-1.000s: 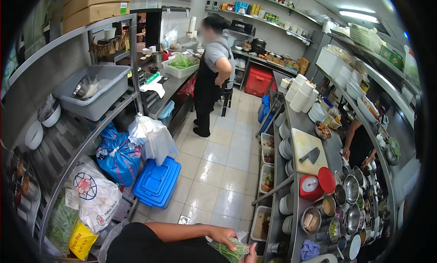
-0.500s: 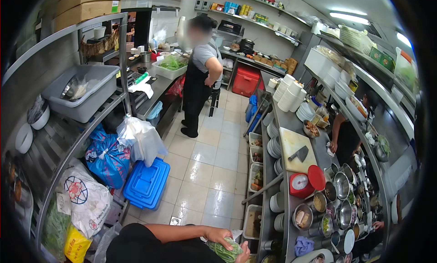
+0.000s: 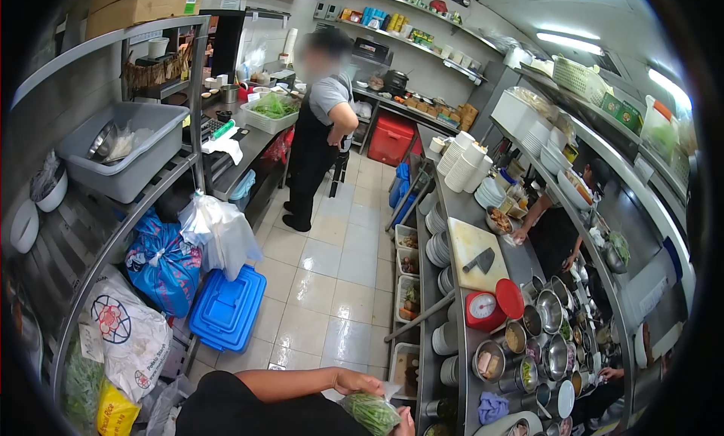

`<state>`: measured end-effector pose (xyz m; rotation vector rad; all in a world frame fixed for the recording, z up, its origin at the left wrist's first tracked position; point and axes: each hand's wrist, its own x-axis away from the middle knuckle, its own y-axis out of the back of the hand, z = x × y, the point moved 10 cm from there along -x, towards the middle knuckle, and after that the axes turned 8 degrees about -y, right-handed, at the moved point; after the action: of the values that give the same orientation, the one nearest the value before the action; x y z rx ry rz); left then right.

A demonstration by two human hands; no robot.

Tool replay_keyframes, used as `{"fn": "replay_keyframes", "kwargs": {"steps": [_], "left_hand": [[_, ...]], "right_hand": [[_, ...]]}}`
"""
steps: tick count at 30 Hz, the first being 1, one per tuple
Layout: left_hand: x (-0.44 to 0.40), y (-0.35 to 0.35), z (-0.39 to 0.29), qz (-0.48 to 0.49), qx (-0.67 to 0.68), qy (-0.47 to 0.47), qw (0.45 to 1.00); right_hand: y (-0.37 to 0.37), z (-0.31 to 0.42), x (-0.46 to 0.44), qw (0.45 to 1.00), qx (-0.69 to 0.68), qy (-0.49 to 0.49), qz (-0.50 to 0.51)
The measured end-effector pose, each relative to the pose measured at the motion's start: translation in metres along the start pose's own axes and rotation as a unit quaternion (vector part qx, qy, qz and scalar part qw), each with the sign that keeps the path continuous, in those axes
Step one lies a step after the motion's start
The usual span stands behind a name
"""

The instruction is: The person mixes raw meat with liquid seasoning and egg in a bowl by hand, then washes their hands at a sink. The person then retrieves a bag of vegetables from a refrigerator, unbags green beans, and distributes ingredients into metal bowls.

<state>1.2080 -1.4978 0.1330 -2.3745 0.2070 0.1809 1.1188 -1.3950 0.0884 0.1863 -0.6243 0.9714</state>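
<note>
At the bottom of the view, a clear plastic bag of green vegetables (image 3: 372, 412) is held between my two hands. The contents look like thin green stalks or beans; the exact kind is hard to make out. My left hand (image 3: 357, 381) grips the bag from its upper left, fingers closed on the plastic near its top. On the lower right side, my right hand (image 3: 406, 422) is closed around the bag's edge, partly cut off by the frame. Just beyond the hands, a white container (image 3: 406, 366) sits on a low shelf under the counter.
A steel counter (image 3: 469, 406) on the right bears a cutting board (image 3: 466, 244) with a cleaver (image 3: 480, 261), a red scale (image 3: 483, 309) and several bowls. A blue lidded box (image 3: 226, 308) stands left on the tiled floor (image 3: 320, 285). One person (image 3: 320, 127) stands ahead; another (image 3: 554, 232) works across the counter.
My left hand has shifted slightly left and up on the bag, showing more of the clear plastic. The person across the counter has reached an arm toward the bowl of food.
</note>
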Motion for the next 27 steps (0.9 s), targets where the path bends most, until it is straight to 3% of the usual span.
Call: {"fn": "replay_keyframes", "kwargs": {"steps": [1,6,8,9,10,11,12,14,16,17,19,21,22,24,25,27], "left_hand": [[0.001,-0.001,-0.002,-0.007,0.047,0.013,0.999],[-0.003,-0.025,-0.01,0.011,0.193,0.048,0.98],[0.0,-0.003,0.003,-0.099,0.07,0.069,0.99],[0.001,-0.002,0.009,-0.1,0.072,0.073,0.99],[0.002,-0.002,0.013,-0.079,0.029,0.074,0.994],[0.003,-0.002,0.016,-0.055,-0.012,0.076,0.996],[0.004,0.007,0.019,-0.052,-0.009,0.084,0.995],[0.008,0.003,0.035,0.069,0.018,0.163,0.984],[0.002,0.009,0.017,0.079,-0.107,0.138,0.981],[-0.005,0.006,0.01,0.125,-0.165,0.112,0.972],[-0.021,-0.032,-0.027,0.178,-0.197,0.145,0.953],[-0.021,-0.012,-0.009,0.167,-0.236,0.232,0.929],[-0.015,-0.016,0.003,0.223,-0.224,0.269,0.91],[-0.032,0.003,0.006,0.083,-0.148,0.244,0.955],[-0.039,-0.005,0.007,0.11,-0.144,0.264,0.947],[-0.063,-0.016,-0.005,0.112,-0.221,0.204,0.947]], "right_hand": [[-0.027,0.037,0.033,0.995,0.096,0.01,0.011],[-0.039,0.047,0.041,0.998,0.058,0.026,-0.017],[-0.046,0.047,0.039,0.999,0.045,0.004,-0.018],[-0.049,0.069,0.043,0.987,0.131,0.07,-0.062],[-0.051,0.087,0.049,0.962,0.214,0.135,-0.106],[-0.053,0.087,0.04,0.964,0.201,0.169,-0.053],[-0.045,0.083,0.024,0.956,0.236,0.159,-0.065],[-0.051,0.097,0.018,0.939,0.216,0.263,-0.054],[-0.072,0.136,0.032,0.904,0.245,0.347,-0.041],[-0.069,0.139,0.031,0.896,0.259,0.358,-0.038],[-0.059,0.126,0.013,0.944,0.15,0.292,-0.022],[-0.047,0.155,0.033,0.9,0.249,0.332,-0.129],[-0.04,0.165,0.042,0.876,0.257,0.376,-0.156],[-0.018,0.171,0.062,0.847,0.268,0.407,-0.213],[-0.022,0.176,0.068,0.834,0.289,0.415,-0.221],[-0.018,0.183,0.083,0.79,0.338,0.442,-0.259]]}}
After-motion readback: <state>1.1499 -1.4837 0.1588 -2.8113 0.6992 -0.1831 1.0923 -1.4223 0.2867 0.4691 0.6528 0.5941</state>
